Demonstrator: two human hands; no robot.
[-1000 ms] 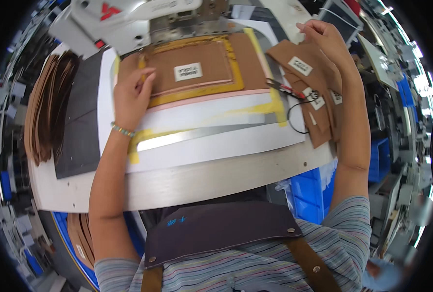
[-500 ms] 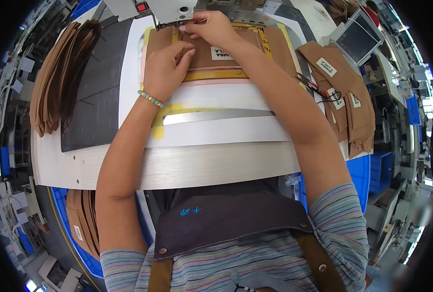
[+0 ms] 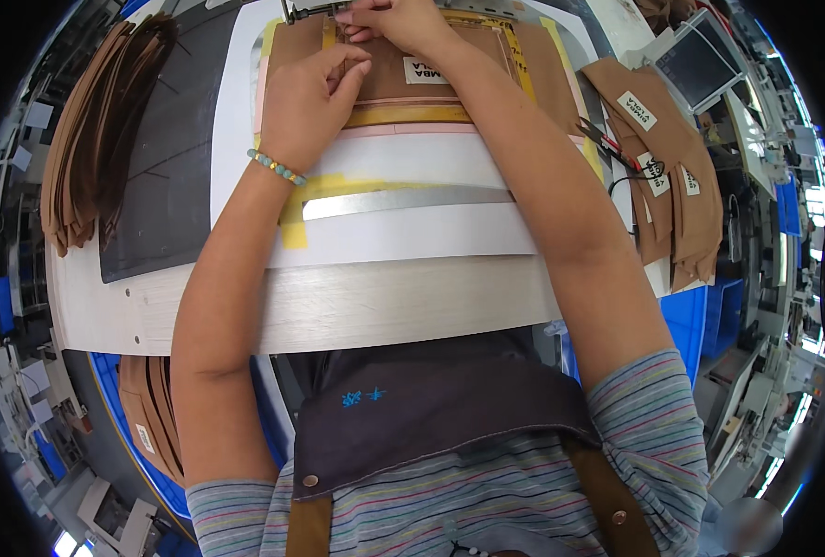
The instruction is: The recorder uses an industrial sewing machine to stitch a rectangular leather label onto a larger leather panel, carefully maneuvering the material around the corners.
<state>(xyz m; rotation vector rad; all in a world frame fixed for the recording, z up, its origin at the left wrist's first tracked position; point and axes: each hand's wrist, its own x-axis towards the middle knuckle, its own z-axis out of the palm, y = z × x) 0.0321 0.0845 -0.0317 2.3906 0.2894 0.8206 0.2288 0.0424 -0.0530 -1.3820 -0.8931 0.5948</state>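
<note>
A brown leather-like panel [image 3: 380,85] with a white label lies in a flat template edged with yellow strips [image 3: 403,113]. My left hand [image 3: 309,107], wearing a bead bracelet, rests over the panel's left part. Its thumb and forefinger curl toward each other; whatever is between them is hidden. Close to the sewing machine's metal foot parts [image 3: 312,13], my right hand [image 3: 411,26] has its fingertips pinched together above the panel's far edge. Anything in that pinch is too small to make out.
Stacked brown pieces [image 3: 97,130] lie at the left on a dark sheet [image 3: 157,200]. More labelled brown pieces [image 3: 696,213] are at the right, beside red-handled snips [image 3: 612,148] and a screen [image 3: 698,60]. A metal strip [image 3: 403,201] lies nearer me. Blue bins flank the table.
The whole view has shifted, so the table and hands sit higher in the picture and the machine head is mostly out of sight. Both hands keep nearly the same pose.
</note>
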